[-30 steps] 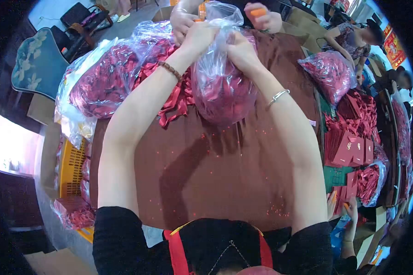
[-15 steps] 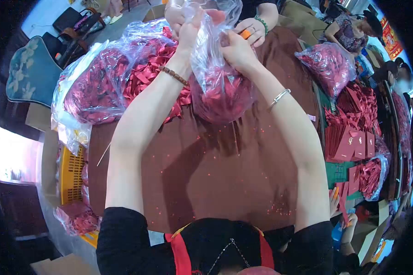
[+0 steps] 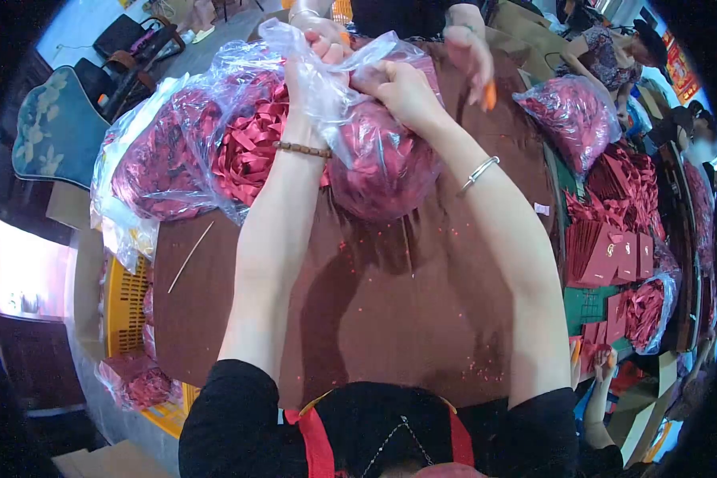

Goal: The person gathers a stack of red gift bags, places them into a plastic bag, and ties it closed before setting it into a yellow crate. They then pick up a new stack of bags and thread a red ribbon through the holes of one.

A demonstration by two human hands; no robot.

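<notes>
A clear plastic bag (image 3: 386, 167) bulging with dark red contents rests at the far side of the brown table. My right hand (image 3: 406, 92) is closed on the gathered plastic at the bag's neck. Beaded at the wrist, my left hand (image 3: 301, 84) is at the other side of the neck, partly covered by loose plastic and closed on it. Just beyond, a co-worker's hand (image 3: 472, 64) with an orange finger cover hangs over the table at right. The co-worker's other arm (image 3: 311, 14) reaches in close to my left hand.
Larger bags of red ribbon (image 3: 167, 159) lie at the left. A thin stick (image 3: 190, 257) and red specks are on the brown tabletop (image 3: 390, 319). Red gift bags (image 3: 597, 255) are stacked at right, near another filled bag (image 3: 570, 119). A yellow crate (image 3: 126, 311) stands below left.
The upright plastic neck has been drawn down and twisted to the sides. My left arm has shifted right, uncovering the stick. The co-worker's right-side hand has moved away from the bag.
</notes>
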